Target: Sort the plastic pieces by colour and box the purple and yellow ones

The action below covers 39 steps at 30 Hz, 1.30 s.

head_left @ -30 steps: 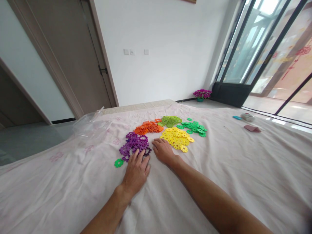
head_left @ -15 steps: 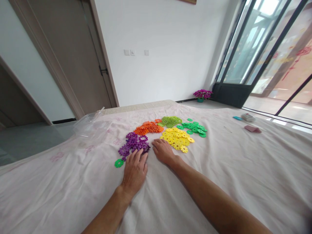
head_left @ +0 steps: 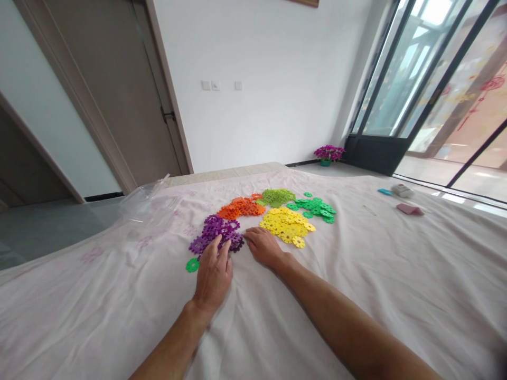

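My left hand (head_left: 214, 274) lies over the near edge of a heap of purple snowflake-shaped plastic discs (head_left: 216, 232). Its fingers are apart and the fingertips touch the purple pieces. My right hand (head_left: 262, 245) rests on the cloth between the purple heap and a pile of yellow discs (head_left: 285, 224), fingers extended toward the purple side. I see nothing held in either hand. A single green disc (head_left: 192, 265) sits left of my left hand, partly against the purple heap. Behind are orange discs (head_left: 241, 207), light green discs (head_left: 278, 197) and darker green discs (head_left: 319, 208).
A pale, wrinkled cloth (head_left: 388, 274) covers the surface. At the far left lies a clear plastic bag (head_left: 146, 206). On the right are a pink folded item (head_left: 410, 209), a white object (head_left: 402, 190) and a small blue item (head_left: 385, 191).
My left hand has moved slightly left and its fingers are spread wider. The purple heap's near side has shifted a little left. My right hand has edged slightly left.
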{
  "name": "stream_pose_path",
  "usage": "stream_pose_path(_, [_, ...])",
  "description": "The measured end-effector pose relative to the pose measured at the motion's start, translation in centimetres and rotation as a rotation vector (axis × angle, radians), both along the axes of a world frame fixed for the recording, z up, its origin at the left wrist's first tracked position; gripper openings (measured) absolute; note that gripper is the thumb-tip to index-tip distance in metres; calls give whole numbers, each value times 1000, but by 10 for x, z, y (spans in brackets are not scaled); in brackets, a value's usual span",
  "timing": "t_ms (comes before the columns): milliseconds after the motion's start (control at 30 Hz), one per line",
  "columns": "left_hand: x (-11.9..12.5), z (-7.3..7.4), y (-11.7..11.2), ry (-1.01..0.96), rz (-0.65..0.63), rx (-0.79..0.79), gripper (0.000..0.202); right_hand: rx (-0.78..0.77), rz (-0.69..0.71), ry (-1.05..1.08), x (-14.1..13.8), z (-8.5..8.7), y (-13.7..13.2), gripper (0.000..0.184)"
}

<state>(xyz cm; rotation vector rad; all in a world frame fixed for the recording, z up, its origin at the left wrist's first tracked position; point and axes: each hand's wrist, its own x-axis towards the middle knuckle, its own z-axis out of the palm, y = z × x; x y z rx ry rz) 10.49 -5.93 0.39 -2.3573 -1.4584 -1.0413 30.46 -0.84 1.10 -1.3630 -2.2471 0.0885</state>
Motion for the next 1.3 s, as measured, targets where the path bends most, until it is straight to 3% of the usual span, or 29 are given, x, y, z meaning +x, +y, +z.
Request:
stream_pose_path(300, [-3,6,1,-106,-39,16,46,-8,-4,-5,-1,0,0,27])
stream_pose_path(633, [-6,3,0,69,261,-15,48,-18,2,-16,-1,3,-1,27])
stream_pose_path(933, [-8,2,3,-7,124,-96,37,-33,-22,-24,-1,2,-1,29])
stream_pose_path(1300, [-6,5,3,-173,-63,-17,32,-20,-5,-12,-1,2,0,29])
